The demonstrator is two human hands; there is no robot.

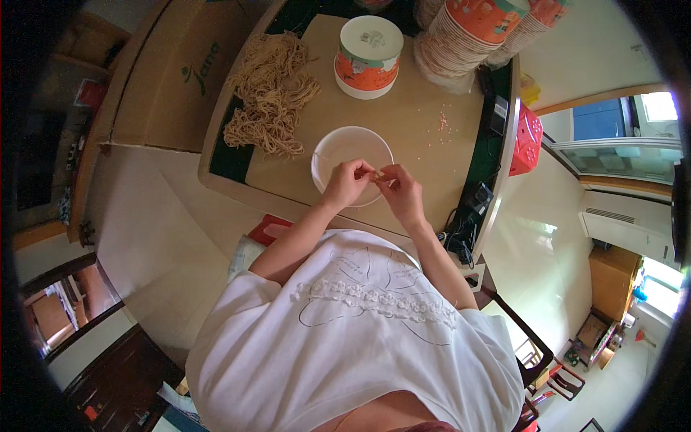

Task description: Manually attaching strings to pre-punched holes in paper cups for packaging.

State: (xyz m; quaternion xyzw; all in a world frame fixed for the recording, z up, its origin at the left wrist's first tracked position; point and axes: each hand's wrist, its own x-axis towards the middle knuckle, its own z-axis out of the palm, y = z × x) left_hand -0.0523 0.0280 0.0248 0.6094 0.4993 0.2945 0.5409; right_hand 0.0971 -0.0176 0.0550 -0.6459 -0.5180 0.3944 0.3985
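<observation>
My left hand and my right hand meet over a round white bowl. Thumb and fingers of both are pinched together, fingertips nearly touching. A small tan bit shows between them, too small to name. Part of the bowl's inside is hidden by my hands. Left of the bowl lies a loose, tangled heap of tan twine. Beyond it, an orange and white paper tub stands upside down, its pale base upward and a white rim below.
Wrapped stacks of orange paper tubs fill the far right. Small pink bits are scattered on the brown board. Black cables and devices line the table's right edge, beside a red stool. A large cardboard box stands left.
</observation>
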